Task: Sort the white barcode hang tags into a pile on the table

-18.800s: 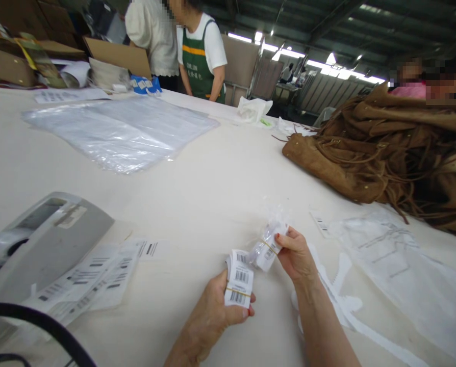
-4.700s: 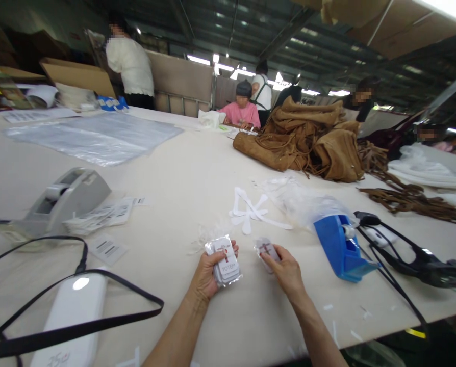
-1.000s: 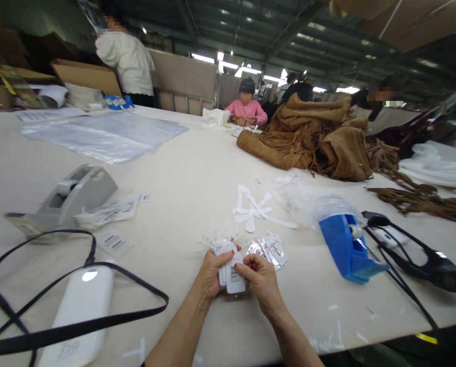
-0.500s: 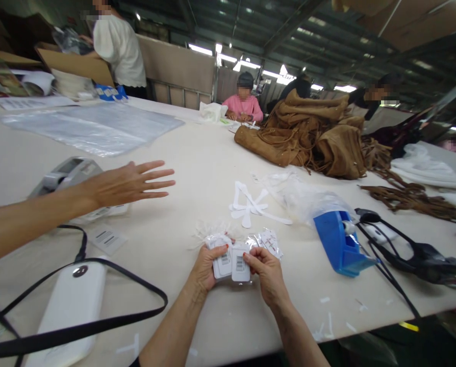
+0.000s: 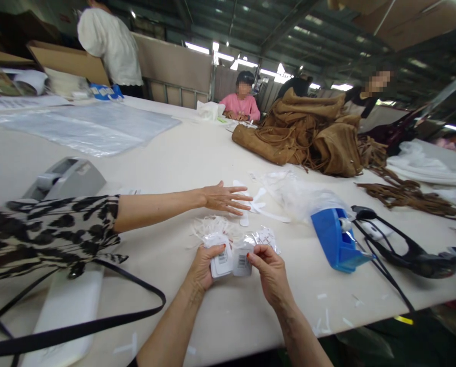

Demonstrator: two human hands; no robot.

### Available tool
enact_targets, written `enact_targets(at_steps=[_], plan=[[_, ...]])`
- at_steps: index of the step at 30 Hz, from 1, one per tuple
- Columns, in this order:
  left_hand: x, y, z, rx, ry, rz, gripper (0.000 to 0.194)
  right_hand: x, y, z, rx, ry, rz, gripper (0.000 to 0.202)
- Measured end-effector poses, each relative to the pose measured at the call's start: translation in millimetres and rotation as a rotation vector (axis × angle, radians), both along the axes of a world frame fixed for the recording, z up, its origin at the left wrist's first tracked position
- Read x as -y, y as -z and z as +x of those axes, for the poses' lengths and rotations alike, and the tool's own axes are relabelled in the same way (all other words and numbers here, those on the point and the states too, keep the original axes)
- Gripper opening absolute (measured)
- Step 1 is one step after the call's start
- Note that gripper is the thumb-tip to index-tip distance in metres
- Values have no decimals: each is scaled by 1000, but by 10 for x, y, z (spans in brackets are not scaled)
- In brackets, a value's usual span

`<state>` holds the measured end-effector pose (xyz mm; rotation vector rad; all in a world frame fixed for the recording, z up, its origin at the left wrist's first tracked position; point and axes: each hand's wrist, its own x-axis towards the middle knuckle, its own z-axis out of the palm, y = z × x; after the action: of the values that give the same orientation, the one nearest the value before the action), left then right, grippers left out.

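Currently, in the head view, the left hand (image 5: 201, 266) has its fingers closed round a stack of white tags (image 5: 221, 261), while the right hand (image 5: 270, 267) pinches a barcoded tag (image 5: 242, 262) by its right edge. That tag sits just right of the stack, nearer the right fingers, long axis pointing away over the bench (image 5: 228, 326), with clear packets (image 5: 269, 237) and another person's spread hand (image 5: 226, 199) beyond.

Red nails (image 5: 224, 246), bare hands (image 5: 204, 267), dark sleeve edge (image 5: 132, 363).
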<state>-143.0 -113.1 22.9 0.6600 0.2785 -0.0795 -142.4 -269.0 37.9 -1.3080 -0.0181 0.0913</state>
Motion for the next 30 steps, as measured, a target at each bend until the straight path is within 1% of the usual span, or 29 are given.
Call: enact_targets(at_steps=[3,5,8,10,12,14,16,19,21,25,30], plan=[[7,26,16,-20,-20,7,39,16,-4,-23,1,-9,41,34],[14,28,19,-21,-22,9,39,-8,-12,-30,-29,-13,62,35],[19,18,11,-14,-5,3,39,-27,-69,2,-45,-9,74,37],[13,14,3,-26,9,3,45,21,-140,69,-27,65,88,40],[5,12,-3,-48,9,10,53,130,-217,166,-21,160,103,44],[-2,11,-6,-59,8,18,55,276,-277,266,-25,217,113,46],[-3,14,-4,-56,9,26,53,427,-306,342,-11,264,131,46],[-1,25,3,-50,5,36,49,604,-296,374,-6,357,164,49],[0,34,6,-51,8,46,46,680,-267,346,-30,382,161,51],[-1,38,1,-59,22,67,44,761,-190,255,-52,346,123,50],[-4,8,-9,-75,7,77,50,783,-97,213,-76,305,99,47]])
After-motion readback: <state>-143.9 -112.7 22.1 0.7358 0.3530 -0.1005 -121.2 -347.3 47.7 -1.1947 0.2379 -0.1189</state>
